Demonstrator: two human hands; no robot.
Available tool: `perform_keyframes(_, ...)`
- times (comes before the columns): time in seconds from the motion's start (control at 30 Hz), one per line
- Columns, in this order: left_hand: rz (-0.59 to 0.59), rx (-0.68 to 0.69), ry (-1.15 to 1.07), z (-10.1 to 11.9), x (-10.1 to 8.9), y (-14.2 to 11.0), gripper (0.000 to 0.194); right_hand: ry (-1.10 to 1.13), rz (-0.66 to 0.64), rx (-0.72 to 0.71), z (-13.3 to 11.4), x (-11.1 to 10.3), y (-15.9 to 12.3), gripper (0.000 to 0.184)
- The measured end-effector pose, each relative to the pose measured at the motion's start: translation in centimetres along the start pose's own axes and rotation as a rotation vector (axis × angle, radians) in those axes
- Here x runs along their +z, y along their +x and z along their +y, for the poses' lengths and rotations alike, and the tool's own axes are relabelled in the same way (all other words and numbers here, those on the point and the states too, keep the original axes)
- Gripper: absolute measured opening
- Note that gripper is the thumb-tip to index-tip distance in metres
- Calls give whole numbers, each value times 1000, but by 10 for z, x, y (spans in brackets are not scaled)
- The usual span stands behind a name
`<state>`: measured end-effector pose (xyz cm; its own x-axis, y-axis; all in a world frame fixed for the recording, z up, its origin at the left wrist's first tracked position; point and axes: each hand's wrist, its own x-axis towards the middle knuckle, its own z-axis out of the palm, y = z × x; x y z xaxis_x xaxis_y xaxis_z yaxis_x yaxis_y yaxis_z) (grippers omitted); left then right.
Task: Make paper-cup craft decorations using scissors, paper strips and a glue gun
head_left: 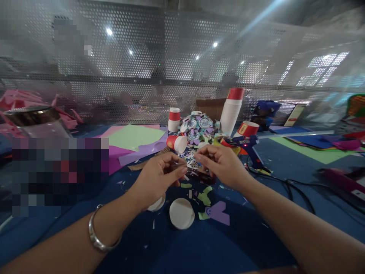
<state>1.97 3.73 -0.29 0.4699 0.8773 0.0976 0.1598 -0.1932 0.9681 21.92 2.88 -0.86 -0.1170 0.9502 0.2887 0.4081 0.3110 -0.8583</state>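
Note:
Above the middle of the table, my left hand (159,173) is closed in a pinch, thumb against the forefinger. Whatever it may hold is too small to make out. To its right, my right hand (221,161) is pinched too, and I cannot make out anything between its fingertips. The hands are apart. Below them lie a round white disc (181,214) and another white disc (157,204), partly covered by my left hand. A purple paper cutout (219,213) lies beside green paper scraps (204,197). Just beyond, a red and white paper cup (176,144) rests on its side.
A blue hot glue gun (252,148) with a black cable stands right of my right hand. A tall stack of paper cups (230,114) leans behind a pile of decorated round pieces (196,127). Coloured paper sheets (137,137) lie at left. A perforated metal screen (159,45) stands behind.

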Motion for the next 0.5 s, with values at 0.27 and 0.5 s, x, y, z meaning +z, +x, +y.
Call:
perform_keyframes(0.27, -83, -4, 14, -2, 2, -1, 15, -96, -135, -127, -10, 8, -11, 11)
perform_keyframes(0.5, -76, -34, 28, 1, 2, 0, 17, -134, -153, -144, -13, 8, -14, 11)
